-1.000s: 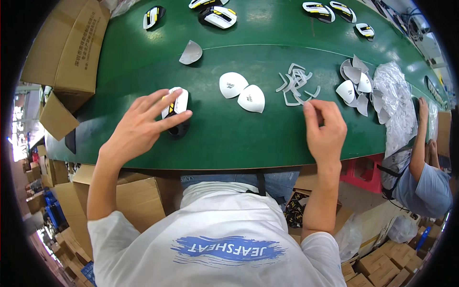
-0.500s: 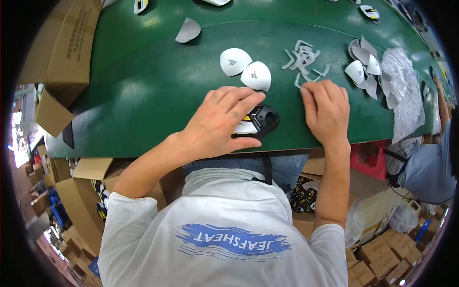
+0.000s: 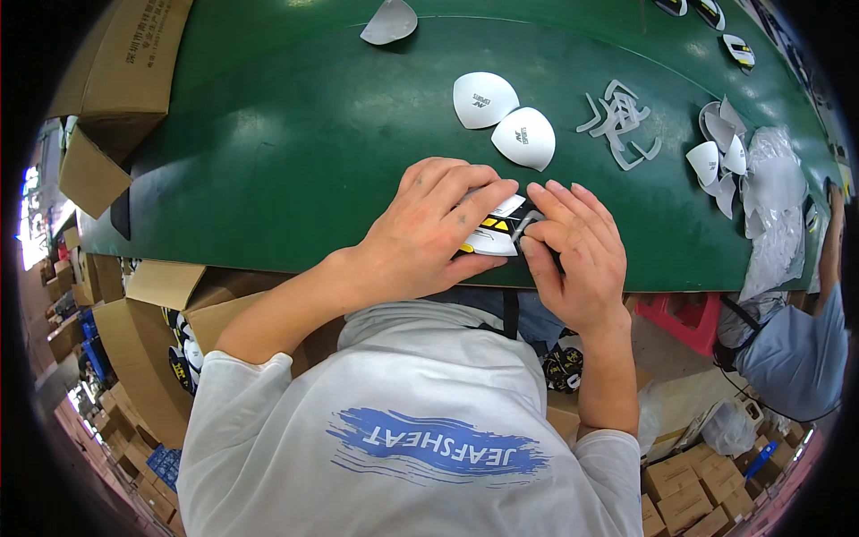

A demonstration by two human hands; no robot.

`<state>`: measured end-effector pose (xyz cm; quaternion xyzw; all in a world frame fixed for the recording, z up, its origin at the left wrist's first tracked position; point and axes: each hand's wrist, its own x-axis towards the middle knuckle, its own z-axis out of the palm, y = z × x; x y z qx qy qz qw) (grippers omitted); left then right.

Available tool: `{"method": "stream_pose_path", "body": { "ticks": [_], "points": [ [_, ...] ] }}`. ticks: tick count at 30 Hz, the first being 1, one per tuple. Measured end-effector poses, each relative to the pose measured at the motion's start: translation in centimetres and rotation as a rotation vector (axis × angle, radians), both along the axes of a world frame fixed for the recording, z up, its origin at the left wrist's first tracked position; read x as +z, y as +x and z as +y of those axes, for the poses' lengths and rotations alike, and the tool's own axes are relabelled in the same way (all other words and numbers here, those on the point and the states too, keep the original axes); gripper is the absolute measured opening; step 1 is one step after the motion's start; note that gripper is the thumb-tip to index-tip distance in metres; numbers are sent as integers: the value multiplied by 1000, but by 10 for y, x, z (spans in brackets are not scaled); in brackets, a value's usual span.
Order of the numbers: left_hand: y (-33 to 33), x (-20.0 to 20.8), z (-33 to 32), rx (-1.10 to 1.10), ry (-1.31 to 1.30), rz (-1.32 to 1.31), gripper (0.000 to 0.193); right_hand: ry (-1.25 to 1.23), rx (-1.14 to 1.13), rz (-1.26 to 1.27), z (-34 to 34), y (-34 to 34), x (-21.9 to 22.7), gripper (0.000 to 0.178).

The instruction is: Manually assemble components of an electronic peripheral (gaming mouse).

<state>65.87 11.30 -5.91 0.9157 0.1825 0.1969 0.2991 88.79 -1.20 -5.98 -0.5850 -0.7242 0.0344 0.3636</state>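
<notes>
Near the table's front edge, my left hand (image 3: 429, 224) grips a white, black and yellow computer mouse (image 3: 492, 241), thumb on the near side and fingers over the far side. My right hand (image 3: 580, 255) bends over the other end of it. Between its thumb and fingers is a thin grey V-shaped plastic piece (image 3: 528, 224), set against the mouse; whether it is seated there I cannot tell. Just beyond lie two white curved shells (image 3: 484, 100) with dark print. A loose heap of similar grey V-shaped pieces (image 3: 621, 116) lies to their right.
More white and grey shells (image 3: 718, 152) lie at right beside a clear plastic bag (image 3: 777, 201). Another shell (image 3: 390, 22) sits far back. An open cardboard box (image 3: 125, 80) stands at left on the green table (image 3: 295, 152). Another person (image 3: 796, 340) is at far right.
My right hand has come left from the heap to the mouse, bringing a grey V-shaped piece. My left hand keeps its grip on the mouse. The view has shifted slightly.
</notes>
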Motion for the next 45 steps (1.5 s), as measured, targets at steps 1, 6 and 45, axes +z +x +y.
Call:
{"method": "stream_pose_path", "body": {
  "ticks": [1, 6, 45],
  "points": [
    [1, 0, 0, 1, -6, -1, 89, -15, 1, 15, 1, 2, 1, 20],
    [10, 1, 1, -12, 10, -40, 88, -66, -35, 41, -7, 4, 15, 24],
    [4, 4, 3, 5, 37, 6, 86, -276, -492, 242, -16, 95, 35, 23]
  ]
}}
